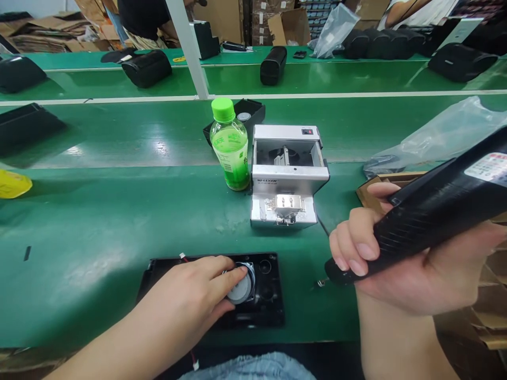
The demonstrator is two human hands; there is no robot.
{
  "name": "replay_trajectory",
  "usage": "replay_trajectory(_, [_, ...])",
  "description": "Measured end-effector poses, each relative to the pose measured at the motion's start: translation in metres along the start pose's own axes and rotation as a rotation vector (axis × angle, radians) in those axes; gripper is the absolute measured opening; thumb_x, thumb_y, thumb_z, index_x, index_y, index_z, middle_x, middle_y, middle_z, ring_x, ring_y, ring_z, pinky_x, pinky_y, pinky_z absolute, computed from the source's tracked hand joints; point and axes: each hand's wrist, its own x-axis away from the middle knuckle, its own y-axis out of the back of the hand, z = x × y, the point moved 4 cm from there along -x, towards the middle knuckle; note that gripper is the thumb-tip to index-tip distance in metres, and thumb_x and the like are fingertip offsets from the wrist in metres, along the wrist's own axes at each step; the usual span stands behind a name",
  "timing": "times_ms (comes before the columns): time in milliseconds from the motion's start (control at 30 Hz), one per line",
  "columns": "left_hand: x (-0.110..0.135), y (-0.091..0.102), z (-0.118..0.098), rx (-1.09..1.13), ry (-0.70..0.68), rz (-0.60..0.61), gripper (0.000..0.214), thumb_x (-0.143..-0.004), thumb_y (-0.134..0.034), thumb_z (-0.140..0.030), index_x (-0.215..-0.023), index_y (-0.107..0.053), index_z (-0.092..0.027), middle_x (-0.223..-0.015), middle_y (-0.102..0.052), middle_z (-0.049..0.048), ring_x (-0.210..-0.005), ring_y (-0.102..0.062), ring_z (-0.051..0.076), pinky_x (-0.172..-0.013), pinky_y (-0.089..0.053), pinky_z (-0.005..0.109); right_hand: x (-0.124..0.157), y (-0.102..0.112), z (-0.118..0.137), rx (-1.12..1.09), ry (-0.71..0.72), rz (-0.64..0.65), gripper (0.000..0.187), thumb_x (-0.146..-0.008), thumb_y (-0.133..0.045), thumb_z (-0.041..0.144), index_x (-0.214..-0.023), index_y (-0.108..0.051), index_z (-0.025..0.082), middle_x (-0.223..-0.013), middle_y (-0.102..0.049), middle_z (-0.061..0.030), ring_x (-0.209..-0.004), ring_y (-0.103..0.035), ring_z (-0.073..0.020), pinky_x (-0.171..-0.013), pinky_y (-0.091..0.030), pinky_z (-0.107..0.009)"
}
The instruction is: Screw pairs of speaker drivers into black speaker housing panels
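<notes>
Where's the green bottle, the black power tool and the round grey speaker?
Green bottle (232,155), head view: its label.
Black power tool (431,214), head view: its body.
Round grey speaker (241,291), head view: its middle.

Bright, soft shadows, glare on green bench (2 sharp spots)

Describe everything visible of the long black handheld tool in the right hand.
The long black handheld tool looks plastic, cylindrical, with diagonal texture and a white label with red print. A small metallic piece shows at its narrow end. The bare right hand grips it, slanting down leftward over the green tabletop; its other end leaves the frame.
</notes>
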Motion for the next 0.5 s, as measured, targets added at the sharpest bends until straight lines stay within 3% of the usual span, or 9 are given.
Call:
replay_trajectory(200, [0.0012,-0.0007,-0.0002,0.021,-0.017,-0.051,0.037,-0.103,-0.061,-0.016,-0.136,-0.074,-0.021,-0.127,-0.081,0.0108,-0.103,-0.083,0.030,-0.081,-0.073,0.045,-0.0040,0.0028,-0.0024,-0.036,0.014,0.114,0.064,-0.093,-0.067,0.080,-0.124,-0.077,0.024,-0.060,-0.065,-0.0008,-0.037,-0.050,-0.0158,-0.034,-0.044,-0.031])
replay_trajectory(400, [-0.0033,0.0006,-0.0001,-0.001,0.019,0.057,0.048,-0.086,-0.079,-0.010,-0.133,-0.077,-0.021,-0.122,-0.082,0.0105,-0.095,-0.084,0.031,-0.075,-0.073,0.043,-0.0028,0.0073,-0.0058,-0.038,0.036,0.139,0.072,-0.095,-0.058,0.084,-0.131,-0.072,0.024,-0.065,-0.066,-0.0001,-0.040,-0.053,-0.0163,-0.035,-0.046,-0.031])
replay_trajectory(500, [-0.0051,0.0008,0.0002,0.010,0.002,0.042,0.051,-0.081,-0.085,-0.009,-0.131,-0.078,-0.020,-0.122,-0.082,0.0109,-0.097,-0.084,0.032,-0.078,-0.074,0.043,-0.0020,0.0071,-0.0071,-0.011,0.063,0.140,0.075,-0.096,-0.052,0.086,-0.135,-0.071,0.024,-0.065,-0.065,0.0000,-0.040,-0.053,-0.0167,-0.036,-0.046,-0.032])
